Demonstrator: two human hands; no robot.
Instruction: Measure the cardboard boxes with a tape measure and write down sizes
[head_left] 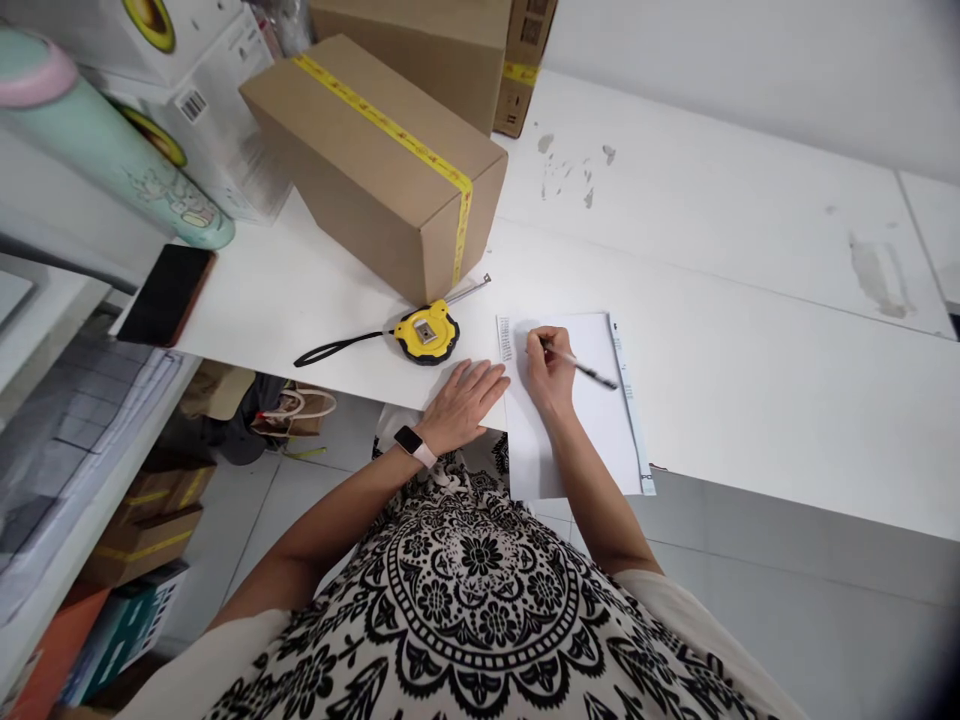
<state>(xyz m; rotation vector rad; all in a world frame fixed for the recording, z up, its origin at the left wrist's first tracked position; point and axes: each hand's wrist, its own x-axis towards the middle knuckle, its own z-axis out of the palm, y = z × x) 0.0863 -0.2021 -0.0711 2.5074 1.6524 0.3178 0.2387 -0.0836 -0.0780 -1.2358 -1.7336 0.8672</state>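
Observation:
My right hand (551,370) is closed around a dark patterned pen (589,372), its tip end down at the sheet of white paper (592,435). Small marks run down the left side of the sheet, too small to read. Flat on the table at the paper's left edge lies my left hand (463,402), fingers spread and nothing in it; a watch is on that wrist. Just beyond it rests a yellow and black tape measure (426,332), with a short piece of blade out and a black strap to its left. A taped cardboard box (382,150) stands behind the tape measure.
A phone (166,295) lies at the table's left end, near a mint green bottle (120,150) and white boxes (214,120). More cardboard boxes (427,50) stand at the back. The white table (772,370) stretches right; its front edge runs past my body.

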